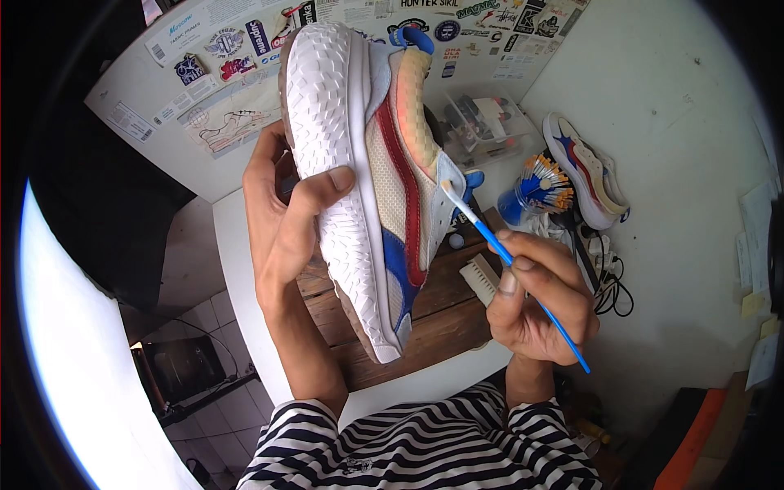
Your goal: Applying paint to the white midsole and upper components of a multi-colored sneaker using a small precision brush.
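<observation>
My left hand (292, 208) grips a sneaker (382, 163) by its thick white textured midsole, thumb on the sidewall and fingers behind the sole. The shoe is held up on its side, toe toward me, showing cream mesh, a red stripe, blue and pale grey panels and a yellow-pink collar. In my right hand (543, 298) a slim paintbrush (498, 247) with a blue handle is pinched between thumb and fingers. Its pale bristle tip is at the light grey eyelet panel by the collar; I cannot tell whether it touches.
A wooden board (445, 322) lies on the white table below the shoe, with a brush (479, 278) on it. Behind stand a blue cup of paintbrushes (513, 207), a clear plastic box (482, 135) and a second sneaker (584, 167). Black cables (616, 290) lie at the right.
</observation>
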